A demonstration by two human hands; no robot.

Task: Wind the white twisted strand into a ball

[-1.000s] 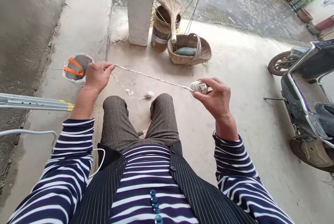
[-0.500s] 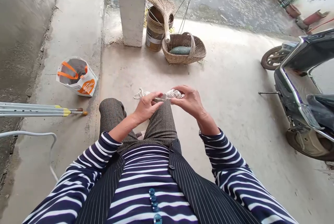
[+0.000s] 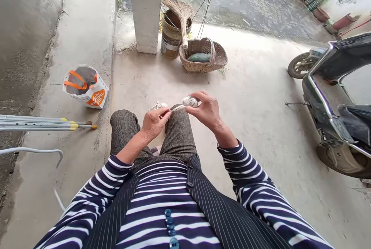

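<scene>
We seem to be at the winding step, our right hand (image 3: pixel 205 111) holding the white cord ball (image 3: pixel 189 101) in its fingers, our left hand (image 3: pixel 153 123) pinching the strand (image 3: pixel 178 107) just beside them, the next move calling for even tension.

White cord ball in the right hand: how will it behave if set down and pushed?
Likely to roll, since the cord ball looks rounded. Probably light, as the right hand alone pinches it at one side. May unwind if pushed: a loose strand runs from it to the left hand.
</scene>
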